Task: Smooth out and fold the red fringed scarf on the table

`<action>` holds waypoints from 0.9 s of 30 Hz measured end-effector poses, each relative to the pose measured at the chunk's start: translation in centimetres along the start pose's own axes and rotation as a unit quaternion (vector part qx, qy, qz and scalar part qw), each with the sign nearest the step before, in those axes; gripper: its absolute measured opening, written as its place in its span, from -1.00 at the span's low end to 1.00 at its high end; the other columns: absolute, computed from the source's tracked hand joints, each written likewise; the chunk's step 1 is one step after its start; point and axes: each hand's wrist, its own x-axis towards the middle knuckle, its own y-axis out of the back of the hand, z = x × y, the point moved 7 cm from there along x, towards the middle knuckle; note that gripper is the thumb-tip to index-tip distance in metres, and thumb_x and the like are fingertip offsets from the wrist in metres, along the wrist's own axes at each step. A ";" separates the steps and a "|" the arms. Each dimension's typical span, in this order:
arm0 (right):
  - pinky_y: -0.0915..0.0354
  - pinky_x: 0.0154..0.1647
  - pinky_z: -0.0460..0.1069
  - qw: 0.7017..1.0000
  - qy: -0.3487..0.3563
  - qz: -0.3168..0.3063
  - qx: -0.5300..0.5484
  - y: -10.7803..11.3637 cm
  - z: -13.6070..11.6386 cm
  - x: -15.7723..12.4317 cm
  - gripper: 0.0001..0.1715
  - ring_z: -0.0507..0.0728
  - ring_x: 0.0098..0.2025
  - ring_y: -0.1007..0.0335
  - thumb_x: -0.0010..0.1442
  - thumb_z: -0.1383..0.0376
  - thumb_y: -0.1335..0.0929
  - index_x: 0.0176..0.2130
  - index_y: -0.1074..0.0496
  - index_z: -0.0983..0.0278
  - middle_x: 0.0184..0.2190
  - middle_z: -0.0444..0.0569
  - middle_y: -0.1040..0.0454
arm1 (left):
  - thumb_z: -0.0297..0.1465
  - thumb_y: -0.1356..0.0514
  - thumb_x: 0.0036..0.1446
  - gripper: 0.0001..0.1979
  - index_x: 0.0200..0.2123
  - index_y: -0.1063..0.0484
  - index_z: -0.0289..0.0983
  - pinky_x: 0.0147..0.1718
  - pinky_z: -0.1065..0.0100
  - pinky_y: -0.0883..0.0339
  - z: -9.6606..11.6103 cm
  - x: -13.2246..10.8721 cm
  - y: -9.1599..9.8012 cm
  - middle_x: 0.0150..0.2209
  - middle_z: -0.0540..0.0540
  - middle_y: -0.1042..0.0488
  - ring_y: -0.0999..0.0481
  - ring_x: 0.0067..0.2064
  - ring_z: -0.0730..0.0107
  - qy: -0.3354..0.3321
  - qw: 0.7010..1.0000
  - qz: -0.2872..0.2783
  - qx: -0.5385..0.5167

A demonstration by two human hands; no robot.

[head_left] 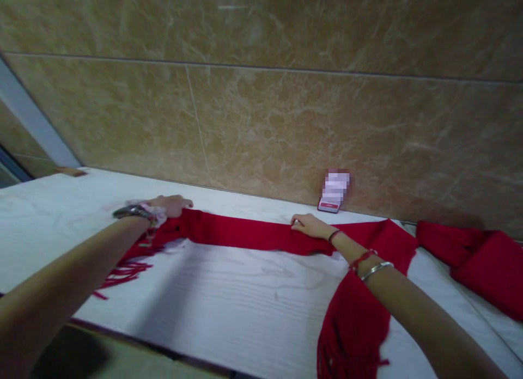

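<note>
A long red scarf (pixel 245 233) with fringed ends lies folded into a narrow strip across the white tabletop. At the left part of the strip, my left hand (pixel 174 206) is closed on the cloth at its far edge; its fingertips are partly hidden. Fringe spreads out below my left wrist. My right hand (pixel 311 225) pinches the scarf's upper edge farther right, fingers curled. Past my right wrist the cloth bends, and its other fringed end hangs toward the near edge, partly covered by my forearm.
A phone (pixel 329 207) with a blurred screen leans on the tan tiled wall (pixel 261 117). More folded red cloth (pixel 490 264) lies at the right, beyond a seam in the white table (pixel 245 292). A small brown piece (pixel 71 171) sits at the far left corner.
</note>
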 end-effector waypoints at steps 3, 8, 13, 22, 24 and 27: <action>-0.17 -0.38 -0.08 0.999 0.008 -0.030 -0.015 -1.0 0.5 0.3 -0.76 0.06 -0.43 -0.31 0.08 0.28 -0.28 -0.23 -0.40 0.33 -0.48 -0.04 -0.44 | -0.23 -0.06 -0.06 -0.60 -0.14 -0.38 -0.28 -0.10 0.17 -0.18 3.0 0.8 -3.1 -0.06 -0.21 -0.36 -0.32 -0.05 0.09 -0.061 0.998 -0.007 -0.033; -0.17 -0.31 -0.07 1.000 0.002 -0.022 0.010 0.4 1.2 0.5 -0.75 0.05 -0.34 -0.31 0.13 0.32 -0.20 -0.26 -0.41 0.34 -0.37 -0.01 -0.44 | -0.14 -0.03 -0.05 -0.57 -0.17 -0.38 -0.27 -0.14 0.40 -0.20 5.4 1.2 -5.0 -0.15 -0.11 -0.43 -0.38 -0.14 0.25 -0.167 0.973 -0.089 -0.133; -0.17 -0.46 -0.11 0.988 -0.009 -0.142 0.053 -0.8 0.7 0.7 -0.59 0.01 -0.47 -0.27 -0.01 0.25 -0.34 -0.13 -0.33 0.34 -0.49 -0.13 -0.40 | -0.13 0.05 -0.02 -0.60 -0.43 -0.39 -0.32 -0.24 0.42 -0.22 3.4 2.0 -4.2 -0.38 -0.06 -0.46 -0.39 -0.28 0.32 -0.185 0.955 -0.147 -0.180; -0.18 -0.17 0.02 0.988 -0.033 -0.080 -0.126 -0.3 -0.9 2.4 -0.64 0.18 -0.13 -0.28 0.06 0.42 -0.27 -0.09 -0.31 0.35 -0.21 0.13 -0.40 | -0.08 0.13 0.02 -0.48 -0.14 -0.31 -0.32 -0.12 0.35 -0.17 2.8 1.7 -3.4 -0.15 -0.16 -0.40 -0.35 -0.15 0.29 -0.125 0.988 -0.021 -0.087; -0.14 -0.10 0.06 0.988 0.009 -0.024 -0.155 -1.0 -3.8 3.0 -0.61 0.21 -0.04 -0.20 0.11 0.39 -0.23 -0.02 -0.26 0.34 -0.10 0.18 -0.32 | -0.04 0.14 0.03 -0.41 -0.05 -0.24 -0.35 0.01 0.33 -0.05 -0.5 0.5 -2.2 0.00 -0.19 -0.29 -0.25 0.00 0.28 -0.101 0.987 0.061 -0.107; -0.13 -0.05 0.08 0.983 0.113 0.028 -0.144 -3.3 -8.9 4.0 -0.56 0.20 0.04 -0.10 0.17 0.24 -0.21 0.04 -0.19 0.32 -0.02 0.16 -0.23 | 0.08 0.09 -0.05 -0.25 0.00 -0.22 -0.41 0.06 0.24 0.02 -8.5 -2.5 -3.0 0.08 -0.25 -0.20 -0.16 0.08 0.19 0.016 0.995 0.027 -0.099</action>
